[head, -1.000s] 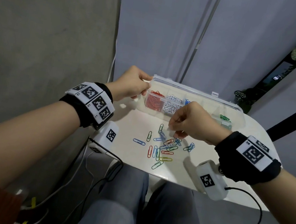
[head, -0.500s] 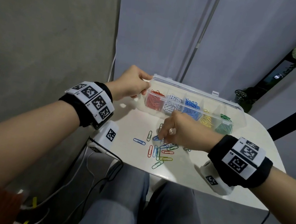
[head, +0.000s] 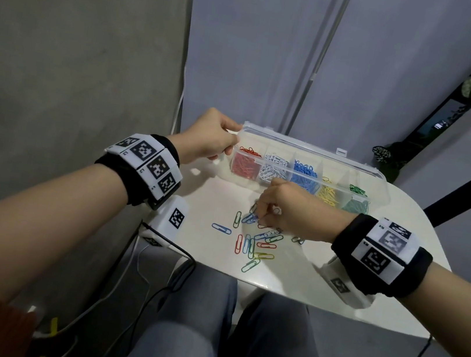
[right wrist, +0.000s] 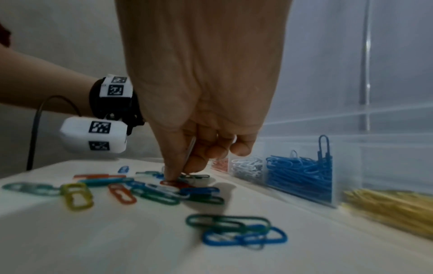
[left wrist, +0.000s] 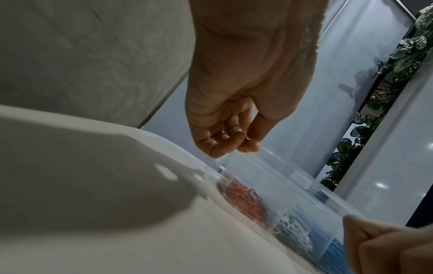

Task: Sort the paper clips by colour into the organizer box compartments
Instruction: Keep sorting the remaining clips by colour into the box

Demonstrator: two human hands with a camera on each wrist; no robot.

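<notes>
Right hand (head: 290, 209) had dropped from clear plastic organizer box (head: 380, 181), fingertips pinching among loose coloured paper clips (head: 255, 242); left hand (head: 209, 137) gripped box's left end. No legible writing.

Five compartments (head: 305, 173); perhaps eighteen loose clips (head: 258, 243).

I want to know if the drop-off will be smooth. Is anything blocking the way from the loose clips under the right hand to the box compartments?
Nothing visible does. The organizer box has its lid open; the left hand holds only its left end. The right hand is already down on the loose clips, with bare table between them and the box.
</notes>
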